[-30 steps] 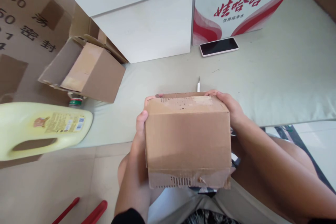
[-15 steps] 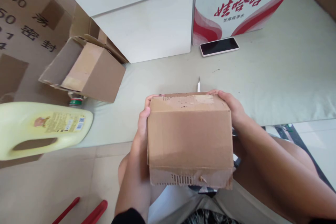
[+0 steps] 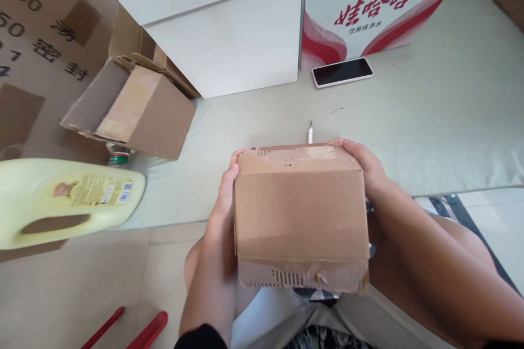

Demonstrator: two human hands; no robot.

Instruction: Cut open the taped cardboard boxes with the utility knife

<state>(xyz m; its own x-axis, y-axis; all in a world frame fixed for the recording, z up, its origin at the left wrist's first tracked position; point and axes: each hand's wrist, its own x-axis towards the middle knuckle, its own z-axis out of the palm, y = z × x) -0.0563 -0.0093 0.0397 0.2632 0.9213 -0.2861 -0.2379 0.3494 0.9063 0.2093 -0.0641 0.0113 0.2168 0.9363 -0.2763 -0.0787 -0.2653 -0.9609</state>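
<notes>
A brown cardboard box is held above my lap, with torn tape along its lower flap and a worn strip on its upper edge. My left hand grips its left side near the upper corner. At the upper right corner my right hand holds it, fingers over the far edge. The far fingers of both hands are partly hidden behind the box. Just beyond it a small white tool with a thin metal tip lies on the pale green surface.
A phone lies before a white and red carton. White boxes stand at the back. An open cardboard box and a yellow jug are on the left. Red handles show at the lower left.
Both hands and the cardboard box have shifted slightly to the right. The grip looks the same, and the things around have stayed in place.
</notes>
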